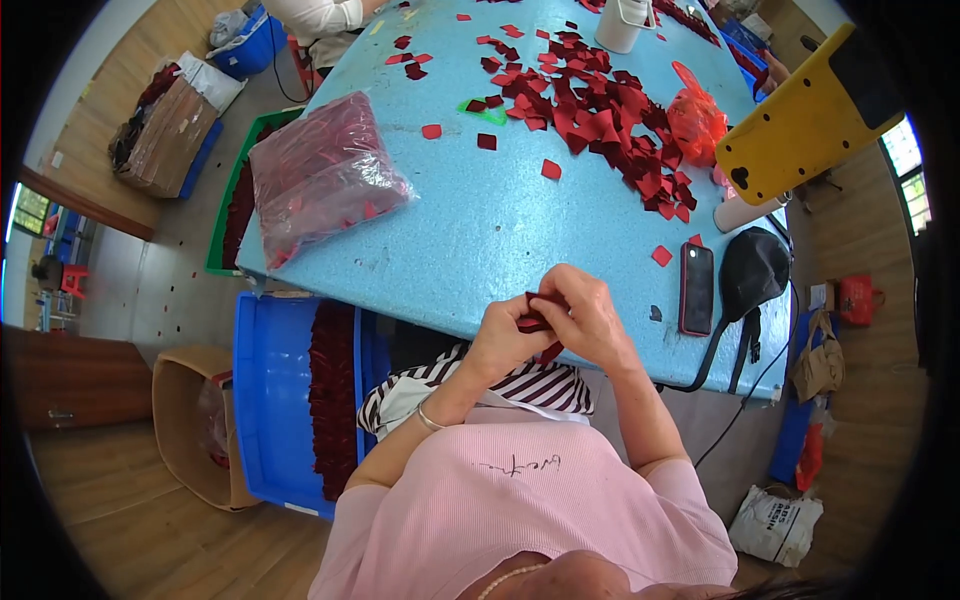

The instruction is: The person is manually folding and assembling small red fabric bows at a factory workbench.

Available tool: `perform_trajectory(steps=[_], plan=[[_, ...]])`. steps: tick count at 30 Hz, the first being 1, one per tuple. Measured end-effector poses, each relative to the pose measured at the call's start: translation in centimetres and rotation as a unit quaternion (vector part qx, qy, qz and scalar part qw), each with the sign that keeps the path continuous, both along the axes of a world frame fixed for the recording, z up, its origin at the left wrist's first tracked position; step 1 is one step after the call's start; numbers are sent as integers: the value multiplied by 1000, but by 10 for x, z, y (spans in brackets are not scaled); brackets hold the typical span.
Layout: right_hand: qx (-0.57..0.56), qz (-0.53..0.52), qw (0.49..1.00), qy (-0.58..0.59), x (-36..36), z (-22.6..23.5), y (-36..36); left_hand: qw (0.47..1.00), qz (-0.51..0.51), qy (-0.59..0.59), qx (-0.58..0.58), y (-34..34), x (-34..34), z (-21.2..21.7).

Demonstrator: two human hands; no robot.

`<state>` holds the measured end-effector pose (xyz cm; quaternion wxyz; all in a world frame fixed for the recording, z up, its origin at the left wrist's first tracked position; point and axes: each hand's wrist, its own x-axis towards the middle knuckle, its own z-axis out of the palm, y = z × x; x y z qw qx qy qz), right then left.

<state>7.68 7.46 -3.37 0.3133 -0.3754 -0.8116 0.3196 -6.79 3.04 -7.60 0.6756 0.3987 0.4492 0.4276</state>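
Observation:
Dark red fabric pieces (534,322) are pinched between my two hands at the table's near edge. My left hand (500,338) closes on them from the left, and my right hand (585,315) bends its fingers over them from the right. More red cloth hangs just below the fingers. How many pieces I hold is hidden by the fingers. Beyond my hands, a loose heap of red petal-shaped pieces (600,125) spreads over the light blue table (450,230). One single red piece (661,256) lies to the right of my hands.
A clear bag of red pieces (325,170) lies at the table's left. To the right are a phone (696,290), a black pouch (755,272), a white cup (740,213) and a yellow board (800,115). A blue bin (275,400) holding a dark red row stands by my left. Another person (315,18) sits across.

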Motion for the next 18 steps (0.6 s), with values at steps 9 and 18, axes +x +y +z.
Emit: perform_trajectory(steps=[9,18], plan=[[-160,-169,948,217,7,-21,1,998,21,-36,-42,4,-17,3],[-294,-87,884,353,26,-33,-29,970,79,-219,-65,4,-6,5]])
